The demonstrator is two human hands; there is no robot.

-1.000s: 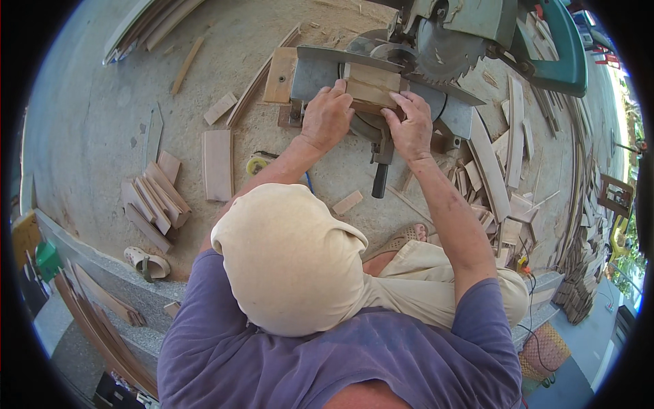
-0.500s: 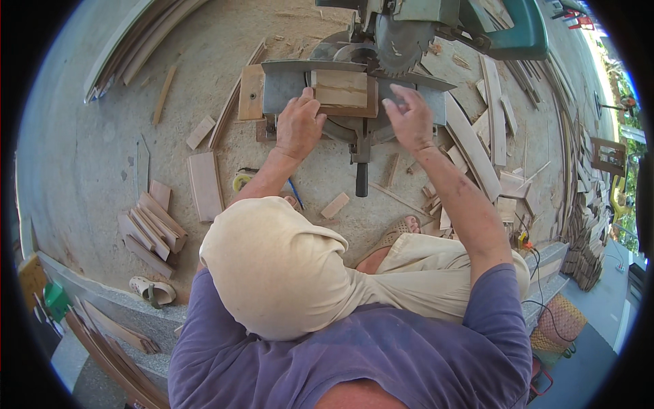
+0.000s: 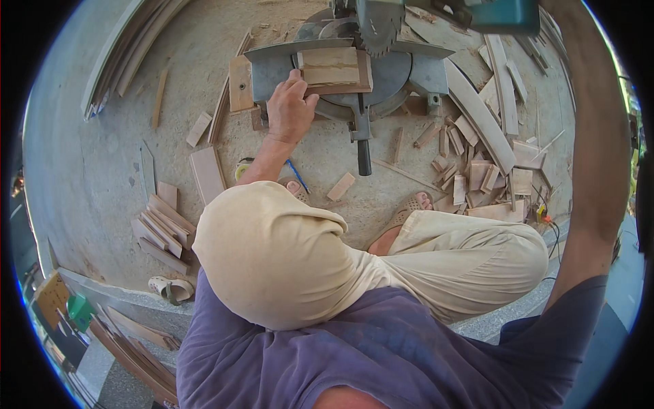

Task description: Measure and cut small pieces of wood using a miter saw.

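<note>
My left hand [image 3: 289,112] is closed at the left end of a short light wooden board [image 3: 330,66] with a dark streak. Its fingertips press on the wood, and the thumb lies near the front edge. Behind and below that board shows a browner wooden board [image 3: 365,73]. Both rest on the miter saw's table [image 3: 392,80], up against its metal fence [image 3: 415,49]. The toothed saw blade [image 3: 383,27] hangs raised just right of the boards. My right forearm [image 3: 599,136] reaches up past the top edge beside the green saw handle [image 3: 507,17]; the hand itself is out of the picture.
Offcuts [image 3: 480,177] lie heaped on the floor right of the saw, and a stack of short boards [image 3: 163,228] lies at left. Long curved-looking strips [image 3: 139,51] stand far left. A black lever [image 3: 364,158] juts toward me. A tape measure [image 3: 243,168] sits near my foot.
My right hand has left the right side of the saw table and swung up and right, out of the picture. My left hand stays on the board. The view has shifted slightly.
</note>
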